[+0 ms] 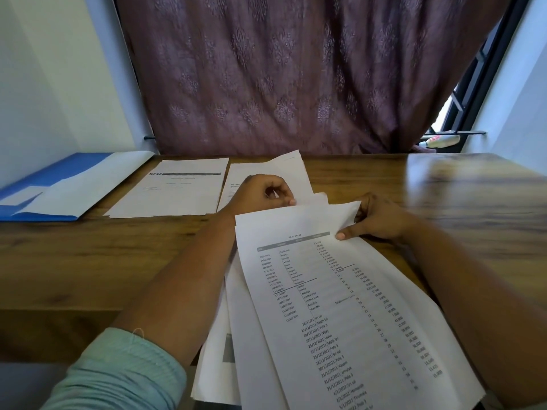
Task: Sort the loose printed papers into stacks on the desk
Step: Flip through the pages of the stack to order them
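A fanned bundle of loose printed sheets [340, 306] hangs over the desk's front edge, its top page a table of dates and numbers. My right hand [381, 220] pinches the bundle's upper right corner, thumb on top. My left hand [263, 193] reaches past the bundle's far edge and grips a single white sheet [291, 170] that is raised above the desk. Two stacks lie at the back of the wooden desk [88, 261]: one with a dark header bar [174, 187], and a second one [233, 179] partly hidden by my left hand.
A blue and white folder [59, 187] lies open at the desk's back left corner. A maroon patterned curtain [296, 78] hangs behind the desk, with a window grille [473, 93] at the right. The desk's right side is bare wood [473, 196].
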The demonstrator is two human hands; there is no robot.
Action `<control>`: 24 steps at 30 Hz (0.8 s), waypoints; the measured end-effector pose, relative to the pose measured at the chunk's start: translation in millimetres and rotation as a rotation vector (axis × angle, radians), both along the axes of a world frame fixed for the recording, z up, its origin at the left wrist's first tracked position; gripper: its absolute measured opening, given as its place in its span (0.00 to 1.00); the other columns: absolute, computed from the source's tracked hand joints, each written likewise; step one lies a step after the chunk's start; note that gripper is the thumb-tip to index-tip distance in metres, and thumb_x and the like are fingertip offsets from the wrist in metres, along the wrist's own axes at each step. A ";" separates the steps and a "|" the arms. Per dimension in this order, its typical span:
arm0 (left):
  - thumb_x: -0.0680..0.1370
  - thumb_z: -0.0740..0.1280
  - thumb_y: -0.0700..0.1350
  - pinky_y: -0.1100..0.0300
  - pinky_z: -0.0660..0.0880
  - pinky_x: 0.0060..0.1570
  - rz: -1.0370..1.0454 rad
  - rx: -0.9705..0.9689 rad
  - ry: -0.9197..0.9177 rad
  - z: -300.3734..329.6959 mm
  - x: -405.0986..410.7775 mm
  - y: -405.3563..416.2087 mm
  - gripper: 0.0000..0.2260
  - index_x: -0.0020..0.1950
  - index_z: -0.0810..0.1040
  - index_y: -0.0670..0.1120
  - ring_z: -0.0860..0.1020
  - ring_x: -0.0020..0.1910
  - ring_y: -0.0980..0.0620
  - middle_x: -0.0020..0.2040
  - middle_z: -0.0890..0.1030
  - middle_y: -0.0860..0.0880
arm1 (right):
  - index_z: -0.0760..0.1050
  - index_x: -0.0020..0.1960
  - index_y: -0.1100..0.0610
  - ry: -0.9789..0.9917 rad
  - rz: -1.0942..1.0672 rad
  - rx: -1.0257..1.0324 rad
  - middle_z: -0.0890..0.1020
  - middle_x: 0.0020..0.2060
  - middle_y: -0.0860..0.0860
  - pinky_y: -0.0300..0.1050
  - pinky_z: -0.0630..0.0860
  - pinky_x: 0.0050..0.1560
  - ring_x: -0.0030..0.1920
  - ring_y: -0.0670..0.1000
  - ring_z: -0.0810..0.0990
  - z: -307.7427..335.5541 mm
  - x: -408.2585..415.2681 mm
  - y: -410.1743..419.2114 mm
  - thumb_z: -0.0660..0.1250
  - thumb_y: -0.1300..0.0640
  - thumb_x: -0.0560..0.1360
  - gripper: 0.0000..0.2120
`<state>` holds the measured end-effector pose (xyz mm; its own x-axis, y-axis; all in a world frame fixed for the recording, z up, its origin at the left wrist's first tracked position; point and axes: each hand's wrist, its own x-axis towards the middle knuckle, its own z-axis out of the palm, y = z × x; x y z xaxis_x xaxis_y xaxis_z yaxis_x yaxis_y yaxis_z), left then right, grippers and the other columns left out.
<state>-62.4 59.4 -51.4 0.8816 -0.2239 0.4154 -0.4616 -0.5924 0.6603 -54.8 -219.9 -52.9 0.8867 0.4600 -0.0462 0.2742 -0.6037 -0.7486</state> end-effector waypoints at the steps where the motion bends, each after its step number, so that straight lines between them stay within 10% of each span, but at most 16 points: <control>1: 0.75 0.74 0.44 0.68 0.76 0.39 -0.002 -0.003 0.046 0.3 0.4 1.4 0.04 0.48 0.83 0.46 0.80 0.39 0.54 0.43 0.82 0.52 | 0.81 0.53 0.54 0.004 -0.002 0.000 0.86 0.47 0.45 0.45 0.81 0.52 0.49 0.46 0.84 -0.5 0.7 -0.4 0.80 0.50 0.62 0.22; 14: 0.79 0.69 0.44 0.58 0.74 0.41 0.059 -0.109 0.256 6.0 -0.3 18.0 0.03 0.49 0.81 0.46 0.81 0.38 0.45 0.42 0.83 0.43 | 0.75 0.62 0.54 0.181 -0.105 0.375 0.84 0.54 0.51 0.56 0.79 0.57 0.54 0.54 0.84 -7.2 1.4 0.1 0.73 0.61 0.73 0.19; 20: 0.78 0.70 0.49 0.65 0.71 0.40 0.401 -0.123 -0.046 30.8 -10.7 65.9 0.06 0.50 0.80 0.46 0.77 0.40 0.54 0.42 0.80 0.51 | 0.68 0.70 0.48 0.095 -0.204 0.279 0.82 0.59 0.49 0.58 0.80 0.55 0.54 0.52 0.83 -10.1 4.9 4.9 0.76 0.50 0.70 0.31; 24: 0.75 0.73 0.51 0.68 0.71 0.39 0.515 -0.211 -0.226 69.5 -46.3 123.4 0.08 0.45 0.81 0.47 0.75 0.33 0.62 0.33 0.80 0.56 | 0.66 0.70 0.54 -0.051 -0.267 0.105 0.77 0.55 0.46 0.39 0.74 0.41 0.48 0.46 0.77 -8.0 -1.0 8.7 0.72 0.48 0.74 0.28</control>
<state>-108.6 182.8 18.1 0.7397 0.3164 0.5939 -0.2924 -0.6437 0.7072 -55.8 -211.1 -60.9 0.9770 0.2098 0.0373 0.1549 -0.5793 -0.8003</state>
